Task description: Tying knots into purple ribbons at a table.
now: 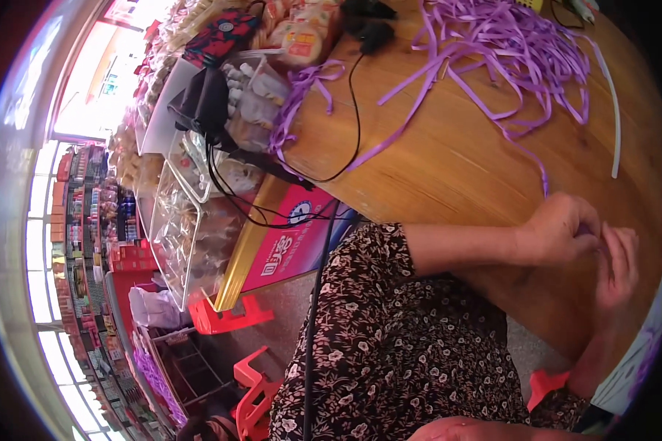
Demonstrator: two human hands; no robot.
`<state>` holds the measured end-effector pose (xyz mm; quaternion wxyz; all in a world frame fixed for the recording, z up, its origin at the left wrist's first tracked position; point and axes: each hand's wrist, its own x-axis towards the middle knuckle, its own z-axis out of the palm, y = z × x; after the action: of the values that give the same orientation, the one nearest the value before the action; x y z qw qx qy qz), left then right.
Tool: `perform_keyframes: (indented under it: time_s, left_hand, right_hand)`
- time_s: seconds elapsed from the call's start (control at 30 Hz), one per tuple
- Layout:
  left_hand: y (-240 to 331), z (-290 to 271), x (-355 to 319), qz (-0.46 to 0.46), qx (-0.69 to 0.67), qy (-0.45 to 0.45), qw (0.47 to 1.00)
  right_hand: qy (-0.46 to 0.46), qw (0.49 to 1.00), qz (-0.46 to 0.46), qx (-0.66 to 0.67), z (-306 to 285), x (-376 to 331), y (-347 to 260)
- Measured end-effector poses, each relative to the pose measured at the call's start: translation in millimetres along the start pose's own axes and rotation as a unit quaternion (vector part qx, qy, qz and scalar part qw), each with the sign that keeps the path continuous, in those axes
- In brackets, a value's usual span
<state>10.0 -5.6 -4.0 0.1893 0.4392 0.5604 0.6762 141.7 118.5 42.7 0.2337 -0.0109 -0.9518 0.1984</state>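
item: purple ribbon strand [543,176], light, limp, slippery; i'd pinch it near its end. left hand [559,228] and right hand [616,261] pinch that end, below the ribbon pile [507,51] on the counter [434,162].

**Wooden counter strewn with ribbon**

The round wooden counter [449,154] carries a loose tangle of purple ribbon strips [507,51] across its far side, some strands trailing toward the near edge. A thin white strip [615,117] lies along the right rim. A black cable [354,110] snakes over the left part, beside packaged snacks [301,37] at the far left edge.
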Motion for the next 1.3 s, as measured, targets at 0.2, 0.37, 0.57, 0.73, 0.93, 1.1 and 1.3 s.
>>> perform_keyframes:
  time_s: [0.2,0.37,0.57,0.73,0.93,1.1,1.3]
  left_hand:
    - [0.6,-7.0,3.3,0.032,0.014,0.023,0.999]
    - [7.0,-11.5,5.6,0.033,0.023,-0.007,0.999]
    - [19.2,-25.9,5.3,0.079,0.163,-0.046,0.982]
    - [15.9,-29.7,21.1,0.119,0.199,-0.005,0.973]
    - [12.4,-30.8,25.8,0.093,0.143,-0.002,0.985]
    - [25.8,-14.4,19.0,-0.241,-0.278,-0.089,0.926]
    - [62.8,22.3,37.0,-0.195,-0.583,-0.064,0.786]
  right_hand:
    - [-0.026,0.998,-0.042,-0.032,0.2,5.7,7.4]
    - [-0.006,0.998,-0.046,-0.045,-3.5,2.6,9.8]
    - [0.068,0.996,0.041,0.034,-11.0,-14.0,36.3]
    - [0.287,0.892,0.095,0.336,-61.0,-84.5,138.5]
    - [0.324,0.845,0.037,0.425,-73.5,-78.4,130.5]
    - [0.179,0.969,0.167,-0.024,-31.7,15.0,27.7]
    - [0.022,0.776,0.234,0.586,17.7,-26.8,52.2]
